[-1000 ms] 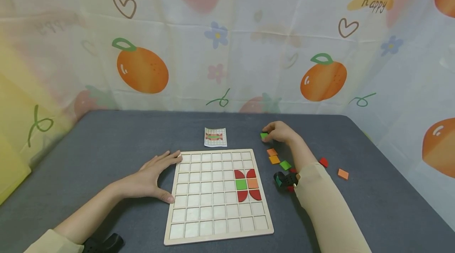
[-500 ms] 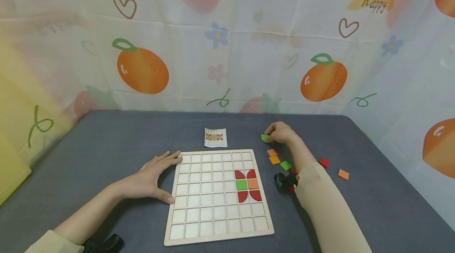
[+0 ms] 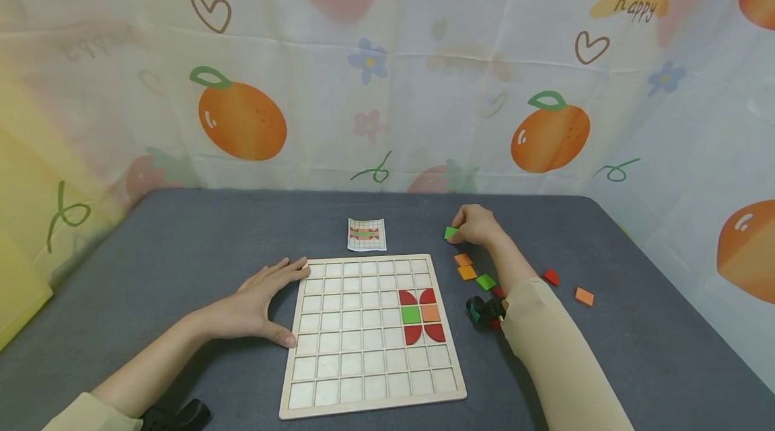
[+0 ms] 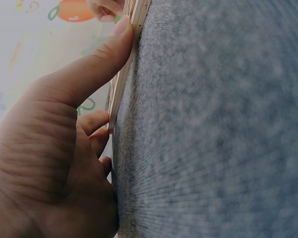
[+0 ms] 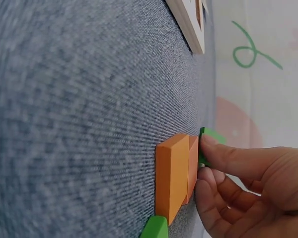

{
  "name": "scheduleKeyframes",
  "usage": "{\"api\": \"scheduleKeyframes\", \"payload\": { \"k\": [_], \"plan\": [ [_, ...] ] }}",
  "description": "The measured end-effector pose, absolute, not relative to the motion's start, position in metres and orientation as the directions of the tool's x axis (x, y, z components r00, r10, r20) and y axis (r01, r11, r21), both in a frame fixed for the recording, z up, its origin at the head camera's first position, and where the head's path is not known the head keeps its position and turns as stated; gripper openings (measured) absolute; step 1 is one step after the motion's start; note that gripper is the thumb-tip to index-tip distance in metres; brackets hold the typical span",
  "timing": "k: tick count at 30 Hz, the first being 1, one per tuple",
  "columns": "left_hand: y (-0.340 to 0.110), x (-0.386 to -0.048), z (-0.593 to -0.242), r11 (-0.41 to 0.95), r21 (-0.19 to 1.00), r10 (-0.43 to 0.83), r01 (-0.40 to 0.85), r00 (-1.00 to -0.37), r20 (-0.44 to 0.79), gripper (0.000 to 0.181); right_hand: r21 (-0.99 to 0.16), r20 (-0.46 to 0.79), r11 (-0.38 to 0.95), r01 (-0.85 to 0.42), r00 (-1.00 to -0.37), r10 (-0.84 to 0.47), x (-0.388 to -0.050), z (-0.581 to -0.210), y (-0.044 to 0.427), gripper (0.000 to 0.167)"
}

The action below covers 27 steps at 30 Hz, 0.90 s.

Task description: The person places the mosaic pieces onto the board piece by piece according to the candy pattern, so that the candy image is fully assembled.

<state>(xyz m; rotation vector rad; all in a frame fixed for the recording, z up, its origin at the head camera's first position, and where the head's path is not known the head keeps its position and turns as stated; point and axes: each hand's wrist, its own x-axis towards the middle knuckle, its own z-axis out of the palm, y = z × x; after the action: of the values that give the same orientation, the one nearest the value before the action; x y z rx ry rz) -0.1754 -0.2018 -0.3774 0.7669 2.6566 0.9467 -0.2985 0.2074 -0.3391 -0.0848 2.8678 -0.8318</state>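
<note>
A wooden grid board [image 3: 352,339] lies on the dark table. Near its right side, red quarter-round tiles [image 3: 413,335] flank a green square tile [image 3: 410,315] and an orange square tile [image 3: 430,312]. My left hand [image 3: 257,304] is spread at the board's left edge, thumb and fingertips touching the frame; the left wrist view shows the thumb [image 4: 102,54] against the rim. Beyond the board's far right corner, my right hand [image 3: 477,225] pinches another green square tile [image 3: 451,232] between thumb and fingers, low at the table. In the right wrist view its far fingers are partly hidden.
A small pattern card [image 3: 366,234] lies behind the board. Loose orange tiles [image 3: 466,273], a green tile [image 3: 486,282] and partly covered red pieces lie beside the right forearm. Farther right are a red tile [image 3: 551,277] and an orange tile [image 3: 584,296].
The right hand has shifted very slightly and closed its fingers in on the green tile, which has turned a little. The left hand and board have stayed put.
</note>
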Motion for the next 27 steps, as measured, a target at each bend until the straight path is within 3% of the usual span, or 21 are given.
{"api": "scheduleKeyframes", "payload": {
  "k": [8,16,27],
  "plan": [
    [-0.202,-0.175,-0.376,0.653,0.645,0.543,0.397,-0.839,-0.033,0.108,-0.620,-0.125,0.784,-0.006,-0.986,-0.107,-0.298,-0.340,0.213,0.018],
    [-0.201,-0.175,-0.376,0.656,0.642,0.540,0.396,-0.841,-0.033,0.108,-0.739,-0.141,0.673,0.000,-0.978,-0.155,-0.297,-0.338,0.217,0.027],
    [-0.202,-0.175,-0.376,0.663,0.634,0.537,0.397,-0.843,-0.034,0.108,-0.781,-0.120,0.611,-0.130,-0.928,-0.352,-0.287,-0.335,0.214,0.032]
  ]
}}
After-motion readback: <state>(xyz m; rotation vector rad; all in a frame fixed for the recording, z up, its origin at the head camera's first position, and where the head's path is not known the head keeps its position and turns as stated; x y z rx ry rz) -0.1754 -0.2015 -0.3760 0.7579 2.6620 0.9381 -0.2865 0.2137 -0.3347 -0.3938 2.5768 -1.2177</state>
